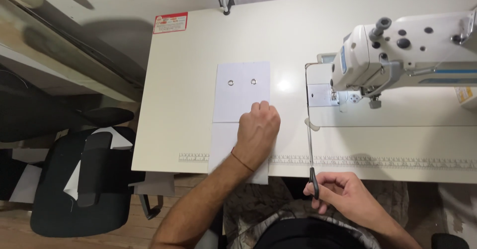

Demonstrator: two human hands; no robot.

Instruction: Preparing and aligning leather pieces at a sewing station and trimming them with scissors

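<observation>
The left hand (257, 129) lies knuckles-up on a white rectangular fabric piece (241, 100), its fingers curled and pressing down near the piece's right edge, about where a crease or seam crosses it; whether the fingertips pinch the cloth cannot be told from here. The piece lies flat on the cream sewing table (184, 105), its near end hanging slightly over the table's front edge, and two small metal eyelets (242, 82) sit side by side near its far end. The right hand (348, 197), low by the table's front edge, is closed around the black handle of a long, thin metal tool (310, 144), possibly scissors. A white industrial sewing machine (397, 55) stands to the right, and a black chair (84, 179) is left of the table.
</observation>
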